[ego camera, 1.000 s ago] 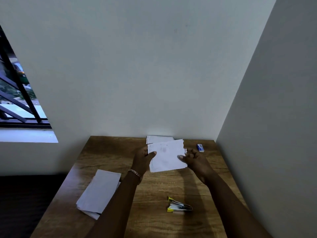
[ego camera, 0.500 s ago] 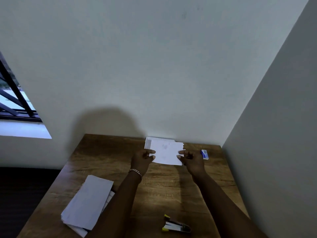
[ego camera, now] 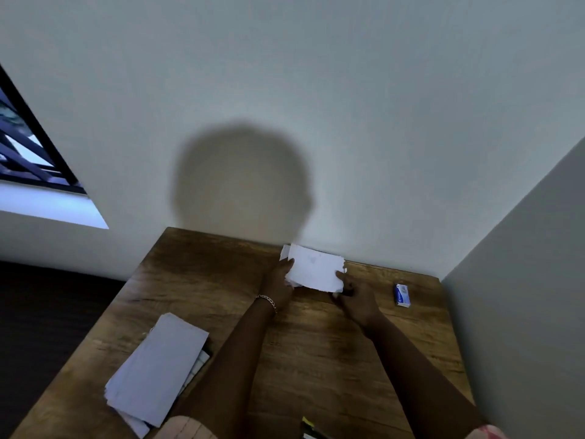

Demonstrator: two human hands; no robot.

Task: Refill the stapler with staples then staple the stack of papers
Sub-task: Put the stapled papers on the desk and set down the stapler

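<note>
A small white stack of papers (ego camera: 313, 267) with a torn right edge lies at the far edge of the wooden table (ego camera: 316, 359), against the wall. My left hand (ego camera: 280, 280) pinches its left side and my right hand (ego camera: 354, 296) pinches its lower right corner. Another sheet peeks out under the stack at its left. The yellow and black stapler (ego camera: 308, 430) is barely visible at the bottom edge, near me. A small blue and white staple box (ego camera: 402, 294) lies to the right of my right hand.
A larger pile of white papers (ego camera: 158, 369) rests on the table's near left. The wall stands right behind the table and another wall closes the right side. A barred window (ego camera: 28, 153) is at the far left.
Both hands carried the held papers away from me to the table's far edge by the wall. The camera tilted up, so the stapler slid to the bottom edge.
</note>
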